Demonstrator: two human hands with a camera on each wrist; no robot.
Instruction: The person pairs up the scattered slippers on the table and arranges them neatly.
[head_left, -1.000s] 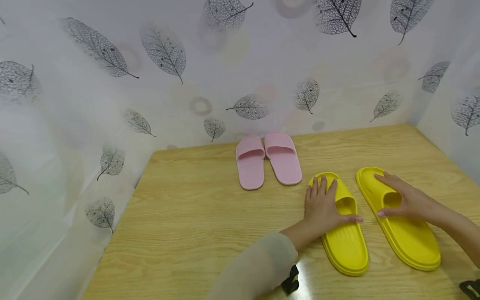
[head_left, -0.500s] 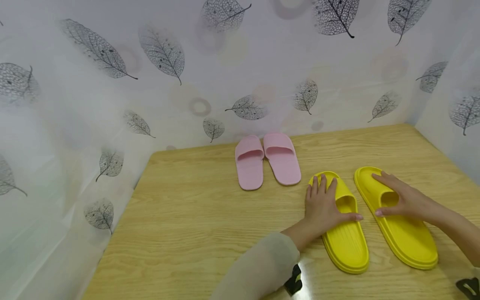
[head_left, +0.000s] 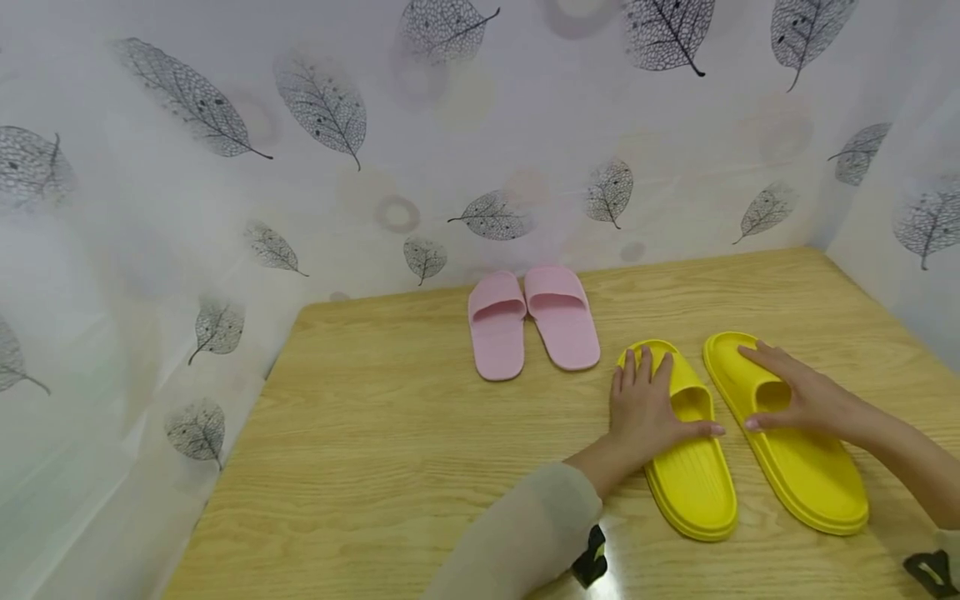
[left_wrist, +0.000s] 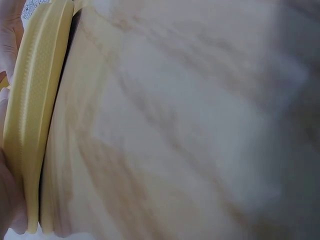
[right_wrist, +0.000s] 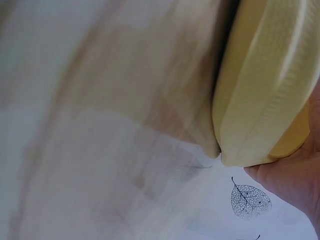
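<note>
Fingers of the left hand (head_left: 645,421) spread apart, lying over the outer side and toe of the left yellow slipper (head_left: 693,492). Thumb stretched across the foot opening to the inner edge; slipper held between thumb and fingers.

Right hand (head_left: 810,400): forefinger on the strap of the right yellow slipper (head_left: 813,479), pointing toward the toe; thumb at the inner edge, so the slipper is gripped across its width. Remaining fingers hidden behind the hand; cannot tell how they lie.

Wrist views: a yellow side wall close up, skin pressed near it at the frame edge; the rest mostly blurred.

Yellow pair on the right half of the wood-grain table (head_left: 360,433), soles down, toes away from the person, a narrow bare strip between them. Right one angled, heel swung outward.

Pale sleeve (head_left: 517,533) on the left forearm; dark strap piece (head_left: 591,560) beside its cuff. Another dark piece (head_left: 930,571) by the right forearm.

Farther off, at the back edge, left of the yellow pair: left pink slipper (head_left: 498,346) and right pink slipper (head_left: 568,333), straps about meeting, heels apart. Behind, a whitish backdrop (head_left: 555,133) printed with dark skeleton leaves.
</note>
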